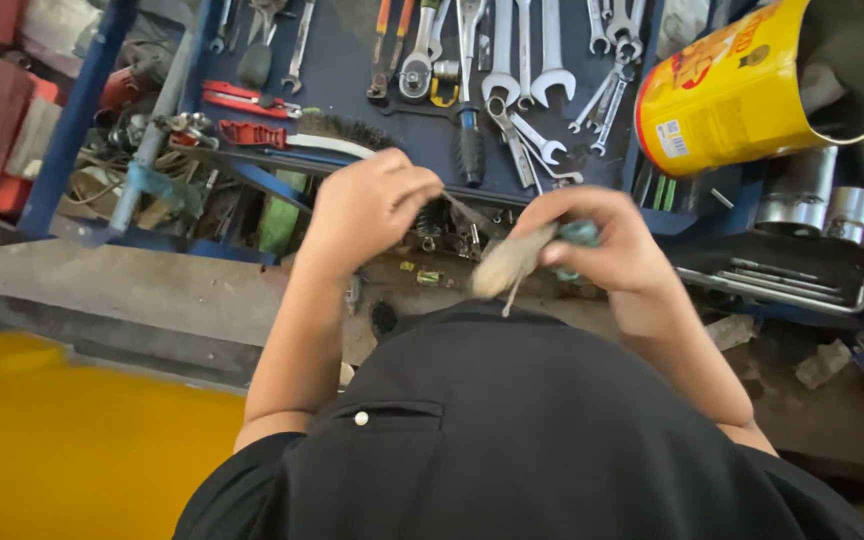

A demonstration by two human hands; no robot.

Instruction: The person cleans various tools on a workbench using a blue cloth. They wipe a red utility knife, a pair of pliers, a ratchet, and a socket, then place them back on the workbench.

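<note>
1. Hands raised side by side at chest height, above a black shirt (512, 440) and in front of a blue tool tray (352, 70).
2. Right hand (592, 245) curled shut around a wad of rag (512, 262), beige with a teal patch near the fingers; rag's long axis running down-left out of the fist, a thread hanging from its end.
3. Left hand (367, 205) closed in a pinch on a thin dark rod-like part (464, 208); part slanting down-right toward the right hand, so its free end sits nearer the rag.
4. Rod's gripped end hidden inside the left fist; its far tip lost against clutter, contact with the rag impossible to tell.
5. Wrenches (522, 60) and yellow can (742, 90) well beyond both hands; can cut off at the frame top.
</note>
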